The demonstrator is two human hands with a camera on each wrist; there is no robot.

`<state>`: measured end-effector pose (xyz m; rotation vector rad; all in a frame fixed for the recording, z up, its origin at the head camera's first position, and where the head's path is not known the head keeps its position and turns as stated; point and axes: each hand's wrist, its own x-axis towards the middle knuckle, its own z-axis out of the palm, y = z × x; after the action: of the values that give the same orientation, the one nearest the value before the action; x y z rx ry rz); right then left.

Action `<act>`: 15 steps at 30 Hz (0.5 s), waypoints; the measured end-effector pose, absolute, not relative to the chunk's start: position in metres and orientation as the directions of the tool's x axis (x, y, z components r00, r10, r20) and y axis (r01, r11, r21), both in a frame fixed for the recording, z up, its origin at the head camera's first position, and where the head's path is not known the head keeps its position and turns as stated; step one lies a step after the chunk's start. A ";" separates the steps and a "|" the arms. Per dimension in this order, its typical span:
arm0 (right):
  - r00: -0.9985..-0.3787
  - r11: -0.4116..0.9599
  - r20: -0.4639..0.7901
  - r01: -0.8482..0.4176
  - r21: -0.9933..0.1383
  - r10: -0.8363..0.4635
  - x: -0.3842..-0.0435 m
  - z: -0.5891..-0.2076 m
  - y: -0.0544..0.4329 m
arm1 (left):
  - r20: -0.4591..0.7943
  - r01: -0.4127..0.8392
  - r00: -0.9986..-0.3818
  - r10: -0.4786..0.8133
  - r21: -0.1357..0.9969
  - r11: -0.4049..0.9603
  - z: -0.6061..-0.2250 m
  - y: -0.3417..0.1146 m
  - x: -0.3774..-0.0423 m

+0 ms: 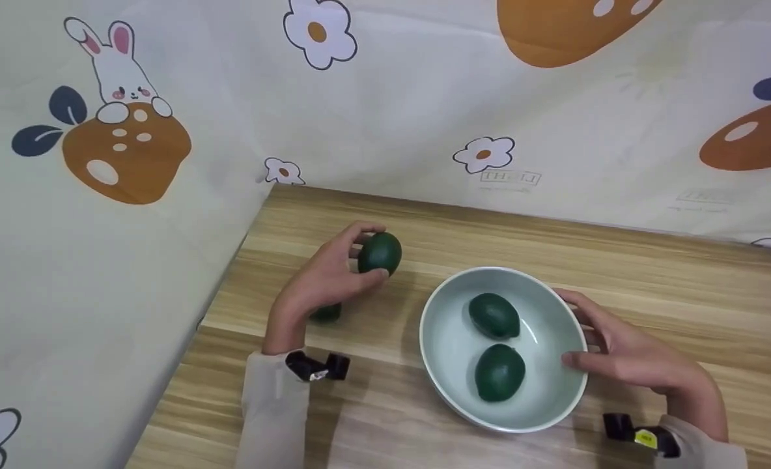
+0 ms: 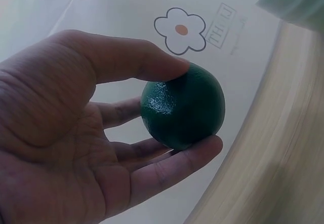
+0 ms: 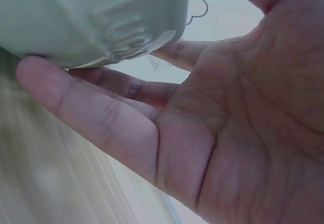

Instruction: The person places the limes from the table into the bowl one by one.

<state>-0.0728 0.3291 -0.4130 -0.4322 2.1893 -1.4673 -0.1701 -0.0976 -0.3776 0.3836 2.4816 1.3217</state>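
Note:
My left hand (image 1: 330, 270) pinches a dark green lime (image 1: 381, 253) between thumb and fingers, held above the table left of the bowl. The left wrist view shows that lime (image 2: 185, 107) from closer, glossy and rounded. Two more limes, an upper one (image 1: 494, 315) and a lower one (image 1: 500, 372), lie inside a pale green bowl (image 1: 439, 391). Around the bowl's right side, my right hand (image 1: 633, 352) grips it, thumb over the rim and fingers against the outer wall. Embossed marks show on the bowl (image 3: 121, 26) in the right wrist view.
Another green thing (image 1: 325, 314), probably a lime, is partly hidden under the left wrist. The wood-grain table (image 1: 385, 404) meets a cloth (image 1: 385, 111) printed with flowers and fruit behind it and at the left. Each wrist wears a black strap mount.

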 end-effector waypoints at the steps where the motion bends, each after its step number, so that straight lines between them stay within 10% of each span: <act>1: -0.840 0.375 -0.204 0.001 -0.927 -0.502 -0.073 -0.413 0.329 | -0.135 0.095 -0.918 0.373 0.838 0.538 -0.378 -0.098 -0.170; 15: -0.843 0.375 -0.200 -0.002 -0.927 -0.500 -0.073 -0.413 0.328 | -0.097 0.139 -0.898 0.430 0.864 0.485 -0.378 -0.093 -0.168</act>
<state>-0.0729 0.3282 -0.4131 -0.4335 2.1881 -1.4736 -0.1679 -0.0928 -0.3780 0.4817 2.4342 1.3751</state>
